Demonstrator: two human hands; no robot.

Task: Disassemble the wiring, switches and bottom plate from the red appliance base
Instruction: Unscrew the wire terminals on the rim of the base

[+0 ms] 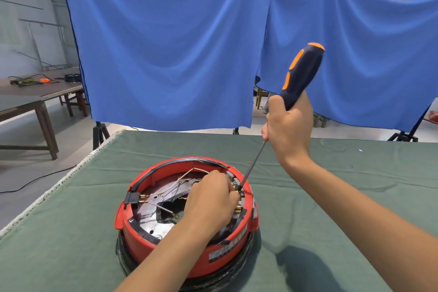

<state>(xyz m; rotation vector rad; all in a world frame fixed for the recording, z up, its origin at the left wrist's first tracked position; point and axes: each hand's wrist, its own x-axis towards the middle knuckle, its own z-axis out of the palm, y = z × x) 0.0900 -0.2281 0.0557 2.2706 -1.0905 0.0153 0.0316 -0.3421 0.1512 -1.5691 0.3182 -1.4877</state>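
- Red appliance base (151, 239) sits upside down on the desk (331, 197), near the front edge, on green cloth; a black rim shows under it.
- Underside is open: metal bottom plate (151, 216) visible inside, with thin pale wires (189, 171) looping over it.
- Black switch block (132, 199) on the left inner wall, with brass terminals and wires attached.
- Row of brass terminals (238, 207) on the right inner wall, just beside the left hand's fingers.
- Left hand (211, 199) reaches into the base from the front, fingers curled down at the right-side terminals; looks like it's pinching something there, but can't tell what, knuckles hide it.
- Right hand (289, 128) clamped around the lower end of the screwdriver (301, 73) handle, dark blue with orange inserts.
- Screwdriver is tilted, handle up and to the right, shaft running down-left; tip lands at the terminals on the right wall, right by the left fingertips.
- Blue curtain (177, 42) hangs behind the desk.
- Other tables (35, 92) at far left with cables and small items on top.
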